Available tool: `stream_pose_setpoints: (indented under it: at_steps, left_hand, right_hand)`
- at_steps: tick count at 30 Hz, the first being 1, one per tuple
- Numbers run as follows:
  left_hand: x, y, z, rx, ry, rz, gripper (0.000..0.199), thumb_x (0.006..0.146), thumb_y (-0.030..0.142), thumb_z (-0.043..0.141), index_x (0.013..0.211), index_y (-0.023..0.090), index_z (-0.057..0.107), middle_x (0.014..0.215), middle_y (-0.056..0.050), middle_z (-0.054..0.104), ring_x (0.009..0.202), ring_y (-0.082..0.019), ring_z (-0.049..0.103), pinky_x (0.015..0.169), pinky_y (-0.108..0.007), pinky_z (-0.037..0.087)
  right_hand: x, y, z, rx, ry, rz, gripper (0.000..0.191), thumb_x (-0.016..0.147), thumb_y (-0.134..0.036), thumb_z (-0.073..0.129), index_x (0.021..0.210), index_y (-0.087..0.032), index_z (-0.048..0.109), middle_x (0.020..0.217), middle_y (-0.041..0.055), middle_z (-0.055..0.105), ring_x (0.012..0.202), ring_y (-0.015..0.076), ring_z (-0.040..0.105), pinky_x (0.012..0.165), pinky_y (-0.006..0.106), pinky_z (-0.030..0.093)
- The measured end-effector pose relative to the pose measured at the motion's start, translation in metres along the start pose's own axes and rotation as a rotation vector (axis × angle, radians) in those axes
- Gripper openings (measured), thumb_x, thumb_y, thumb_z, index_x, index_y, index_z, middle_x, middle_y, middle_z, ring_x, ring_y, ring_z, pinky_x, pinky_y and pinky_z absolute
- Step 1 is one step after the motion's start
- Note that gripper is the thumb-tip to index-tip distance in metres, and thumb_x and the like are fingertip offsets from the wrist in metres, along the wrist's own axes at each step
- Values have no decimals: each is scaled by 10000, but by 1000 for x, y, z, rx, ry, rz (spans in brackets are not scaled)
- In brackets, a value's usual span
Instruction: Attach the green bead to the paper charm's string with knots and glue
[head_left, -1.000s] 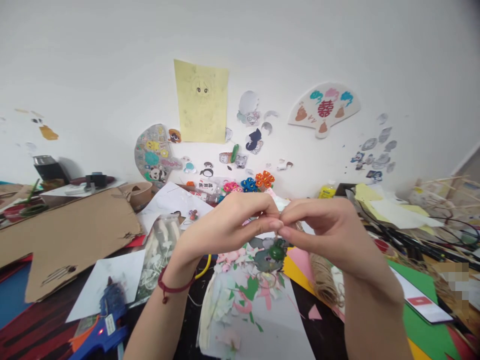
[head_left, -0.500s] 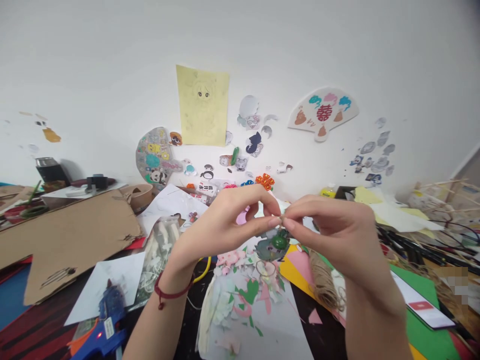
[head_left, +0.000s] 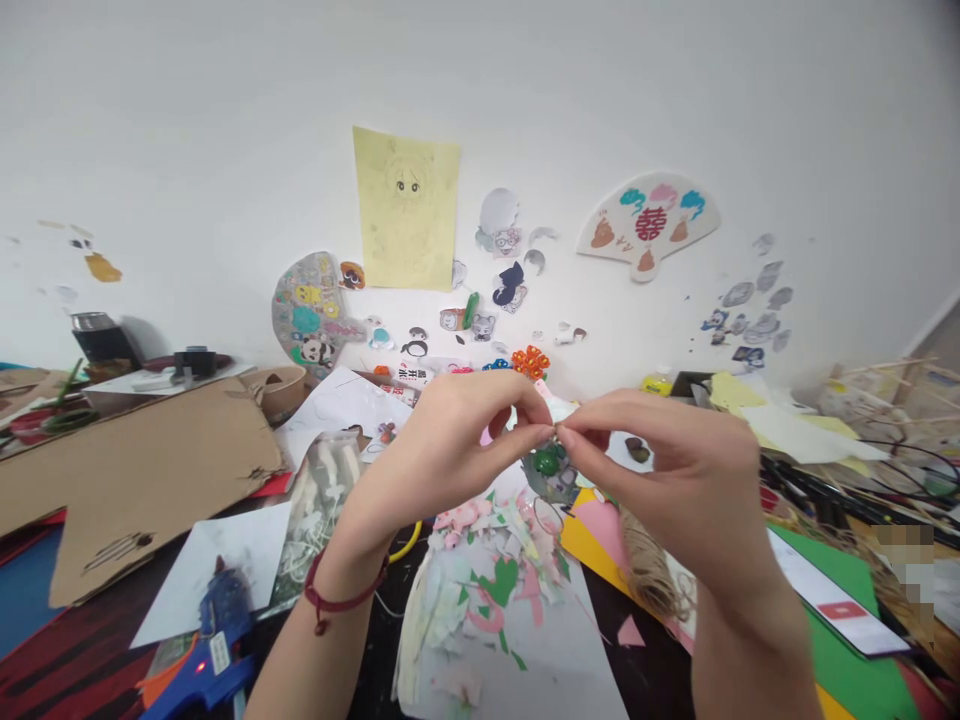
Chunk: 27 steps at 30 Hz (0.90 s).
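Note:
My left hand (head_left: 457, 430) and my right hand (head_left: 679, 470) meet in the middle of the view, fingertips pinched almost together. Between them is the thin cord end (head_left: 556, 433) of a hanging ornament, mostly hidden by the fingers. A shiny green bead (head_left: 547, 460) dangles just below the fingertips. Behind the bead is a greyish piece (head_left: 556, 486) whose kind I cannot make out. Under the hands, a white sheet (head_left: 555, 650) carries many pink, green and pale paper scraps (head_left: 495, 580).
A blue glue gun (head_left: 217, 640) with a lit red light lies at the front left, near cardboard (head_left: 150, 460). On the right are a twine roll (head_left: 646, 560), a phone (head_left: 840, 595) and green paper (head_left: 862, 640). Drawings and a paper fan (head_left: 646, 225) hang on the wall.
The green bead has swung slightly left and up, closer to the fingertips. Both hands keep their pinch, with small shifts of the fingers; a small dark item now shows behind the right hand.

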<state>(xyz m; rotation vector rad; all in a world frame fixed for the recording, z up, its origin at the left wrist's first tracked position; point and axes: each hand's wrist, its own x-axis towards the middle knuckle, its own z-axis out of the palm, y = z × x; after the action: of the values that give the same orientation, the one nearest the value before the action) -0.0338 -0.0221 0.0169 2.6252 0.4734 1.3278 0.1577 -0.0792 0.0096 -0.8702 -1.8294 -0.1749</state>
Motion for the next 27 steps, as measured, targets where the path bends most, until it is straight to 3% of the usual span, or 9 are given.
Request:
stream_pose_setpoints:
  at_steps: [10, 18, 24, 27]
  left_hand:
    - [0, -5, 5, 175, -9, 79, 33, 948, 166, 638, 922, 148, 645, 827, 11, 676, 721, -96, 578, 664, -228, 416]
    - [3, -1, 17, 338, 194, 133, 60, 936, 175, 643, 879, 157, 653, 791, 6, 702, 676, -109, 605, 623, -242, 441]
    - [7, 4, 28, 482, 431, 363, 79, 886, 109, 684, 811, 131, 675, 745, -32, 735, 654, -141, 660, 606, -258, 499]
    - [6, 6, 28, 523, 454, 435, 80, 846, 73, 713, 793, 125, 683, 747, -51, 745, 636, -153, 651, 595, -273, 507]
  right_hand:
    - [2, 15, -2, 145, -163, 210, 108, 902, -241, 682, 801, -242, 721, 746, -42, 706, 675, 97, 596, 626, 238, 464]
    - [3, 15, 9, 204, 74, 141, 127, 869, -124, 685, 779, -213, 702, 728, -33, 681, 665, 97, 581, 615, 245, 472]
    - [1, 12, 11, 239, 207, 109, 148, 860, -77, 680, 789, -205, 705, 744, -28, 688, 682, 95, 595, 626, 238, 489]
    - [1, 10, 10, 243, 220, 79, 154, 860, -66, 676, 791, -201, 706, 745, -20, 683, 691, 101, 593, 627, 247, 485]
